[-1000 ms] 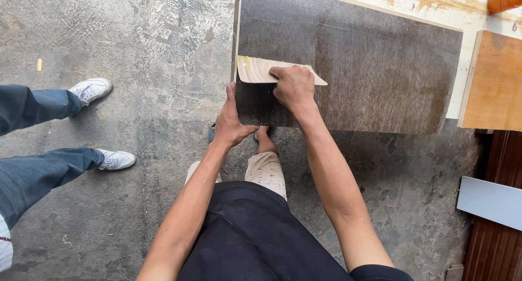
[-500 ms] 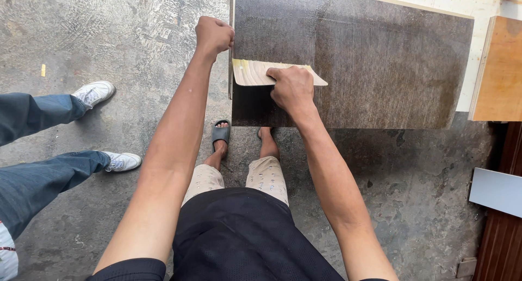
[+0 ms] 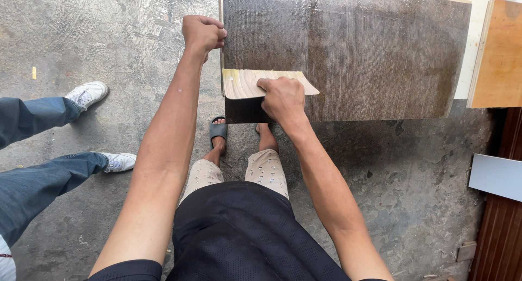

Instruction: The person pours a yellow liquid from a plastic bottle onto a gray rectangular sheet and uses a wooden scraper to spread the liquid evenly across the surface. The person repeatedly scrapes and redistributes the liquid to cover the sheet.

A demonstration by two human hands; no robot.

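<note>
Left hand [image 3: 204, 33] is fisted on the dark panel [image 3: 370, 58] left edge at 11 o'clock of the pale veneer strip [image 3: 247, 83], long axis 9-to-3, pinned flat under the closer right hand [image 3: 283, 99].

Scraper [image 3: 255, 84] on board [image 3: 370, 52] near its left edge; another person's legs [image 3: 49, 150] far left.
</note>
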